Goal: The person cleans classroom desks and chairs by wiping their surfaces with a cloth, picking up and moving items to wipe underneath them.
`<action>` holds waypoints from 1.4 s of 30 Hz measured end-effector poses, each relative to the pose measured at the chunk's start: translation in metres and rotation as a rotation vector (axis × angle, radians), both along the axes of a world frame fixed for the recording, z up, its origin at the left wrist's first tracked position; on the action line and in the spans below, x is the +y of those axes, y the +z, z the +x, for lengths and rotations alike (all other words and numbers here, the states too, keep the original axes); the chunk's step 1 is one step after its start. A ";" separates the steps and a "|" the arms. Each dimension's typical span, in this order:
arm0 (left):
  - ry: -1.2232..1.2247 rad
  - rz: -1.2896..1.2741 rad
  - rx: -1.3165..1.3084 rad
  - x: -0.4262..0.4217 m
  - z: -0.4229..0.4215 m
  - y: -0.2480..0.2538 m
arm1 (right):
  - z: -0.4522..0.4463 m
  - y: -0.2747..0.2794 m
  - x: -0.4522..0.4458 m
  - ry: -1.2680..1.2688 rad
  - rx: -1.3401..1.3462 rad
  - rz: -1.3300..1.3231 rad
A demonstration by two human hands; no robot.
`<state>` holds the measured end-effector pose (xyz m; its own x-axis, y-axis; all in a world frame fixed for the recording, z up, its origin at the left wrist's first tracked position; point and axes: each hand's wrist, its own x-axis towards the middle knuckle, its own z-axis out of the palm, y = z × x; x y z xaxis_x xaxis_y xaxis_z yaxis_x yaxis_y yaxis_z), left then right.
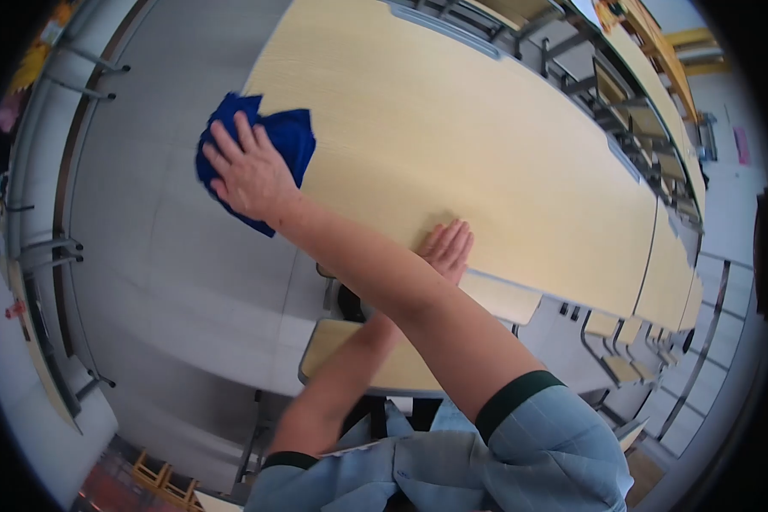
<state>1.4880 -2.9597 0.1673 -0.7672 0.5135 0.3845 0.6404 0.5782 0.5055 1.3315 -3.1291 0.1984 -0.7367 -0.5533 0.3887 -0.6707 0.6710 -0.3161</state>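
Observation:
My right hand (pixel 252 175) reaches across to the left short edge of a pale wood-topped table (pixel 486 136). Under its palm and spread fingers is a dark blue cloth (pixel 294 141), bunched up and partly over the table's edge. My right forearm crosses above my left arm. Resting on the tabletop near its front edge is my left hand (pixel 448 247), fingers stretched out and side by side, with nothing seen in it. Part of the left wrist is hidden behind the right forearm.
A chair with a wooden seat (pixel 337 346) stands close in front of me. More chairs (pixel 619 363) line the right, and further desks and chairs (pixel 631 111) stand behind the table. Grey floor (pixel 154 196) lies to the left, with metal-legged furniture along the wall.

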 end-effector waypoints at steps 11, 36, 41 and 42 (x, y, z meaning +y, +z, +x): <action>-0.143 0.024 0.055 -0.095 0.038 0.065 | 0.137 0.011 0.362 -0.334 -0.087 -0.029; -0.014 -0.410 -0.636 0.033 0.192 0.083 | 0.315 -0.125 0.444 0.077 -0.448 0.191; -0.284 -0.508 -0.498 0.022 0.204 0.078 | 0.249 -0.210 0.365 0.400 -0.491 0.528; -0.296 -0.511 -0.491 0.020 0.201 0.078 | 0.238 -0.218 0.346 0.423 -0.449 0.521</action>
